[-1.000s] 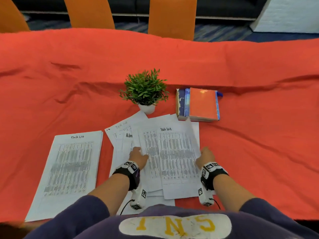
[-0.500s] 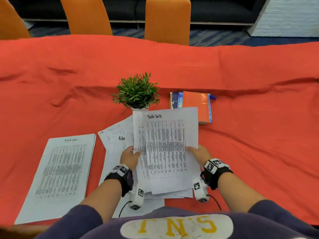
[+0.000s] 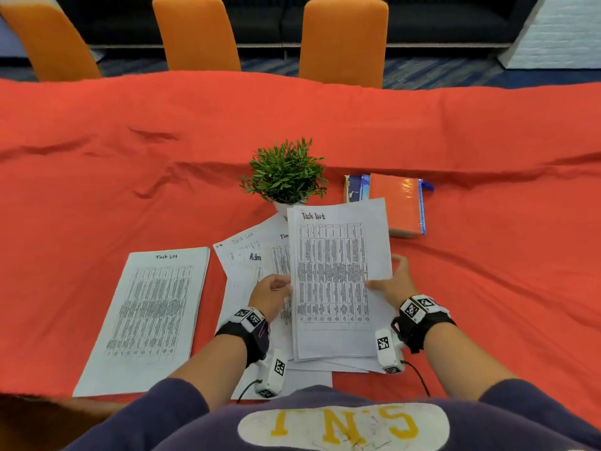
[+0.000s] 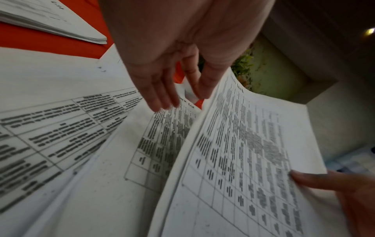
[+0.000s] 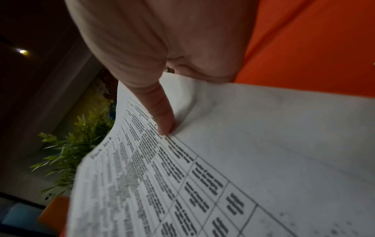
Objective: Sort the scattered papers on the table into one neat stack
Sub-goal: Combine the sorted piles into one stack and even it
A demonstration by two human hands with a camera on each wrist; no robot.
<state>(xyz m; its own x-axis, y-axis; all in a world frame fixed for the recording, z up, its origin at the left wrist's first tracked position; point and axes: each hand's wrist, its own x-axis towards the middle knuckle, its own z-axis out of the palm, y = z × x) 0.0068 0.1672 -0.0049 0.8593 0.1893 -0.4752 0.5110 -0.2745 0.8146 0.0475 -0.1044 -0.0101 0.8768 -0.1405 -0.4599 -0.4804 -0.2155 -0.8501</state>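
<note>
A few printed "Task List" sheets (image 3: 338, 281) are lifted off the pile, upright and tilted. My right hand (image 3: 388, 283) pinches their right edge, thumb (image 5: 162, 118) on top and fingers beneath. My left hand (image 3: 271, 289) is at their left edge with fingers (image 4: 158, 96) straight, hovering over the loose sheets below; its thumb lies against the lifted edge. The lifted sheets (image 4: 253, 160) bend away from the scattered papers (image 3: 250, 255) still lying fanned on the red cloth. A squared stack (image 3: 153, 314) lies flat to the left.
A small potted plant (image 3: 286, 177) stands just behind the papers, and a pile of books (image 3: 396, 203) lies to its right. The red tablecloth (image 3: 487, 255) is wrinkled. Orange chairs (image 3: 341, 40) line the far side.
A second ago both hands pressed on the flat pile. The top sheets have since been raised and shifted right; my left hand has loosened from their left edge.
</note>
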